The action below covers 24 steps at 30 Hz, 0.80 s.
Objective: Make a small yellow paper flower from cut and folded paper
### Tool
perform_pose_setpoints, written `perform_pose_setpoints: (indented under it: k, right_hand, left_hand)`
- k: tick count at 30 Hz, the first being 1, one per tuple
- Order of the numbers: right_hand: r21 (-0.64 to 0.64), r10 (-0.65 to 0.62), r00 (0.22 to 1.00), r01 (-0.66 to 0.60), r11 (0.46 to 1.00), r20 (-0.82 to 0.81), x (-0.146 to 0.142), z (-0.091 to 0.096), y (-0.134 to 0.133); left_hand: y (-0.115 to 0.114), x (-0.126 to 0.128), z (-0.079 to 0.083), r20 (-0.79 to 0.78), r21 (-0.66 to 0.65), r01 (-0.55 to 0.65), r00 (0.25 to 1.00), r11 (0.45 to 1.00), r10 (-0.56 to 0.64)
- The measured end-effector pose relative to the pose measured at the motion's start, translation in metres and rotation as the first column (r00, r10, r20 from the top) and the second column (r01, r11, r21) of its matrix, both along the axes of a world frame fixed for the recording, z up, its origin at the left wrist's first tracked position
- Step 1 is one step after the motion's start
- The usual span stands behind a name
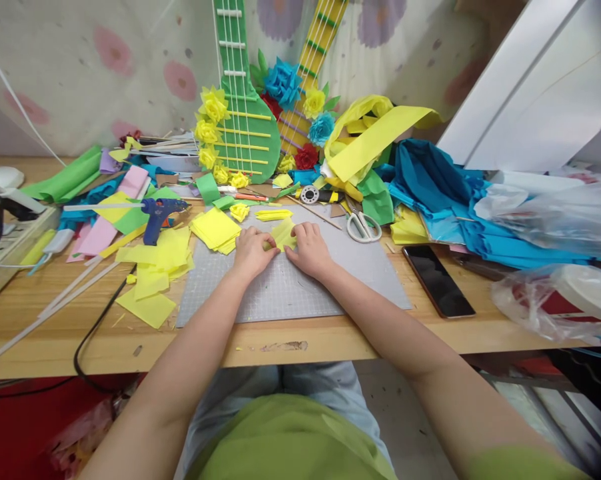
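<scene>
My left hand [251,253] and my right hand [309,250] rest side by side on a grey cutting mat [330,287]. Both pinch a small yellow paper piece [282,235] between their fingertips and press it onto the mat. A stack of yellow paper squares [214,230] lies just left of my left hand. A small yellow paper flower [239,211] and a folded yellow strip [273,215] sit beyond my hands.
A blue glue gun [158,212] lies left of the mat, its black cord running off the table edge. White-handled scissors [363,227] and a black phone [438,281] lie to the right. Paper guitars with flowers [245,127], blue paper [440,193] and plastic bags [555,300] crowd the back and right.
</scene>
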State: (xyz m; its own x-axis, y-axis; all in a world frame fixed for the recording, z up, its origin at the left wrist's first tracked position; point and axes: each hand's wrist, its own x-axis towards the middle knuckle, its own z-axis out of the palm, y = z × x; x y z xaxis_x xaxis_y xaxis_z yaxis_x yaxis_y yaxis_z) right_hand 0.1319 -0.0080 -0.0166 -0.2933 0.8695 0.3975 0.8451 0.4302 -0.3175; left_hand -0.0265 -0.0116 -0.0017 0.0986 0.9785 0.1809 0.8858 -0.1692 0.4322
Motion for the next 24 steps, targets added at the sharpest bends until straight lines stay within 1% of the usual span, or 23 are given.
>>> perform_pose_setpoints:
  k: [2, 4, 6, 8, 12, 17, 20, 24]
  right_hand:
    - [-0.011, 0.002, 1.0, -0.002, 1.0, -0.004, 0.001, 0.001, 0.0]
    - [-0.018, 0.001, 1.0, -0.001, 1.0, -0.006, 0.002, 0.001, 0.0]
    - [-0.017, 0.001, 1.0, -0.001, 1.0, -0.006, 0.002, 0.0, 0.0]
    - [-0.012, 0.011, 1.0, -0.011, 1.0, -0.008, 0.003, -0.002, 0.002]
    - [0.012, 0.03, 0.998, -0.029, 1.0, -0.05, 0.005, 0.0, 0.003]
    - [0.039, 0.007, 0.989, -0.001, 0.999, -0.147, 0.009, 0.004, 0.004]
    - [0.02, 0.001, 0.981, 0.002, 1.0, -0.193, 0.012, 0.004, 0.006]
    - [-0.026, 0.016, 0.979, -0.022, 0.999, -0.204, 0.015, 0.005, 0.007]
  left_hand:
    - [0.001, -0.006, 0.0, 0.02, -0.028, 0.017, 1.0, 0.999, -0.016]
    - [0.003, -0.013, 0.001, 0.052, -0.04, 0.078, 0.996, 0.996, -0.076]
    - [0.004, -0.02, 0.002, 0.081, -0.032, 0.15, 0.986, 0.988, -0.147]
    - [0.004, -0.024, 0.003, 0.082, -0.012, 0.174, 0.982, 0.985, -0.173]
    - [0.004, -0.024, 0.005, 0.026, 0.04, 0.184, 0.982, 0.982, -0.185]
    - [0.001, -0.022, 0.01, -0.069, 0.124, 0.212, 0.976, 0.969, -0.204]
    - [-0.002, -0.019, 0.013, -0.139, 0.166, 0.228, 0.969, 0.959, -0.206]
    - [-0.006, -0.011, 0.011, -0.218, 0.171, 0.293, 0.942, 0.941, -0.254]
